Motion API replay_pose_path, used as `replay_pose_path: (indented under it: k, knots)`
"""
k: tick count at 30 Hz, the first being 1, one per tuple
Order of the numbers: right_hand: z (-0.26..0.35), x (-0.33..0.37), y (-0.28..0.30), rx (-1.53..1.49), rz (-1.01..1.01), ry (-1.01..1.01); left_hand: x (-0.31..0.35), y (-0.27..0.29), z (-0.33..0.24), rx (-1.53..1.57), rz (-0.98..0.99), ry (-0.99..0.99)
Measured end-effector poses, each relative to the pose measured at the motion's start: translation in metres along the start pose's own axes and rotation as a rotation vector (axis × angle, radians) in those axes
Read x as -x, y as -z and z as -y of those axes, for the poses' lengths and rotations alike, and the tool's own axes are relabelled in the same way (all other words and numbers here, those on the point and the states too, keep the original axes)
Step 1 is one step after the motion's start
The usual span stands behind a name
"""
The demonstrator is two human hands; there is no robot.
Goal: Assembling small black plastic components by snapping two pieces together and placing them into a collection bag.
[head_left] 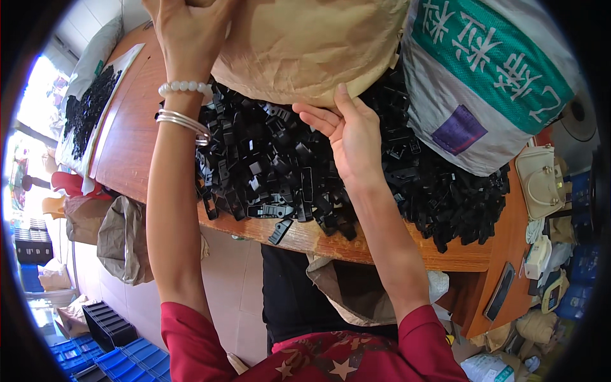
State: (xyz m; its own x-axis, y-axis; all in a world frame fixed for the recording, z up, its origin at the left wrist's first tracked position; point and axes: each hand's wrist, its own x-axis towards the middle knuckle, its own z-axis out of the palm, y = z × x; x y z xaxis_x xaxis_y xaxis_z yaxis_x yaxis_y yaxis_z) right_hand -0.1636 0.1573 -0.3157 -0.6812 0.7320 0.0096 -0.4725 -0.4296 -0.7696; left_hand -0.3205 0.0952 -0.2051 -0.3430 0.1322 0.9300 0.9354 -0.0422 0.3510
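Observation:
A big tan-brown sack [312, 51], creased like paper, is tilted over a pile of small black plastic parts [280, 159] on the wooden table. At the sack's upper left, my left hand [191, 32] is closed on it; the picture's top edge cuts off some fingers. My right hand [353, 134] is at the sack's lower edge, thumb against it. The other fingers of that hand stretch out just below the edge, over the parts, with nothing gripped in them. One loose black clip-like part [280, 231] lies at the table's front edge.
A white woven sack [471, 108] with a green band leans over the pile at right. Another heap of black parts [92, 114] lies at far left. Below the wooden table [344, 245] hangs an open cloth bag [331, 286]. A phone [499, 291] and a cream handbag [540, 178] are at right.

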Motion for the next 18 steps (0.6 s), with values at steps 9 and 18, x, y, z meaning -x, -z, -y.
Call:
replay_pose_path:
  k: [9,18]
  knots:
    - [0.015,-0.011,0.004,-0.091,-0.002,-0.074,-0.020,-0.017,0.021,0.098,0.108,-0.095]
    - [0.045,0.058,0.069,-0.160,-0.143,-0.045,0.075,-0.041,-0.072,-0.071,0.094,-0.246]
